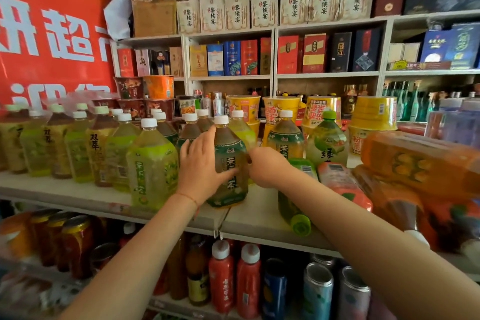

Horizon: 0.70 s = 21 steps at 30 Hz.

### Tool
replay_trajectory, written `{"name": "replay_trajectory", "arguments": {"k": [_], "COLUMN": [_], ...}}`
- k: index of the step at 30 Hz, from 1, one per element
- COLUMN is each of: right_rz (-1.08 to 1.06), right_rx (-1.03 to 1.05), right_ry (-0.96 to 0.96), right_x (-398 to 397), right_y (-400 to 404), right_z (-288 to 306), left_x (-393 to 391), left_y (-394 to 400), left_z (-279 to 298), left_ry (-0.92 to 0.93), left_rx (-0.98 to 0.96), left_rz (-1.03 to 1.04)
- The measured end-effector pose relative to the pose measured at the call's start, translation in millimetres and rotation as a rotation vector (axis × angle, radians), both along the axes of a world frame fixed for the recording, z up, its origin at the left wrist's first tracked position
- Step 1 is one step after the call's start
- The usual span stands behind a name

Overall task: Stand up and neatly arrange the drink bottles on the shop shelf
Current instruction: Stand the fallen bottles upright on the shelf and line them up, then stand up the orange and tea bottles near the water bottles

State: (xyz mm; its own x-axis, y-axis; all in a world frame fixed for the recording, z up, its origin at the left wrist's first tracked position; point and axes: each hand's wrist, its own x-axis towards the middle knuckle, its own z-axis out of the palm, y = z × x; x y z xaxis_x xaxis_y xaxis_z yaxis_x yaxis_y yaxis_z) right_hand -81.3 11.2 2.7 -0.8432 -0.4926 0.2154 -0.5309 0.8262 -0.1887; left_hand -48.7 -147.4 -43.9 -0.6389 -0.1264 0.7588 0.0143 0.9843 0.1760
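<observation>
A dark green-labelled tea bottle (pixel 228 163) with a white cap stands upright near the front of the shop shelf (pixel 254 218). My left hand (pixel 200 169) wraps its left side and my right hand (pixel 267 166) presses its right side, so both hold it. To its left stands a light green tea bottle (pixel 153 166) and rows of upright tea bottles (pixel 78 143). On the right a green-capped bottle (pixel 296 205) lies on its side beside a pink-orange bottle (pixel 342 184) and orange bottles (pixel 415 163), also lying down.
Upright tea bottles (pixel 285 138) and a green-capped one (pixel 327 138) stand behind my hands, with yellow noodle cups (pixel 374 112) farther back. Boxed goods (pixel 288 54) fill the upper shelves. Red and blue bottles (pixel 233 278) and jars (pixel 78 244) sit on the shelf below.
</observation>
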Motion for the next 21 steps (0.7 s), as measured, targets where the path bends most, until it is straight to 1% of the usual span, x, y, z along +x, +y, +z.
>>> {"name": "replay_trajectory", "arguments": {"k": [2,4,6,7,8,9,11,12,13,16,21], "right_rz": [0.042,0.084,0.073,0.055,0.03,0.007,-0.034,-0.053,-0.062,-0.008,0.082], "right_rx": [0.027,0.075,0.069,0.049,0.027,0.011,-0.001,0.003,0.014,0.016,-0.044], "right_ry": [-0.041,-0.054,-0.042,-0.034,-0.021,-0.007,-0.004,-0.016,-0.033,-0.101,-0.14], "right_x": [2.7,9.4,15.5,18.0,18.6,18.9,17.6,16.8,16.4,13.0,17.3], "right_y": [4.6,14.5,30.5,41.0,51.7,62.6,82.5,91.2,98.9,116.0,133.9], "right_z": [4.5,10.4,16.6,19.7,22.2,24.1,24.9,23.7,21.7,14.6,10.1], "left_x": [-4.3,-7.0,-6.5,-4.0,-1.0,2.8,11.3,15.2,18.3,24.3,33.7], "left_y": [1.2,9.2,23.1,32.8,43.3,55.0,76.9,84.7,90.0,93.0,96.7], "left_z": [-5.8,-9.7,-15.4,-17.5,-19.5,-20.9,-24.9,-27.3,-30.0,-37.1,-46.5], "left_ry": [0.036,0.033,0.065,0.094,0.103,0.064,-0.132,-0.214,-0.259,-0.255,-0.105], "left_rx": [0.014,0.039,-0.035,-0.094,-0.144,-0.16,-0.137,-0.146,-0.175,-0.222,-0.273], "left_rz": [0.018,0.053,0.075,0.046,-0.026,-0.154,-0.446,-0.554,-0.615,-0.643,-0.644]}}
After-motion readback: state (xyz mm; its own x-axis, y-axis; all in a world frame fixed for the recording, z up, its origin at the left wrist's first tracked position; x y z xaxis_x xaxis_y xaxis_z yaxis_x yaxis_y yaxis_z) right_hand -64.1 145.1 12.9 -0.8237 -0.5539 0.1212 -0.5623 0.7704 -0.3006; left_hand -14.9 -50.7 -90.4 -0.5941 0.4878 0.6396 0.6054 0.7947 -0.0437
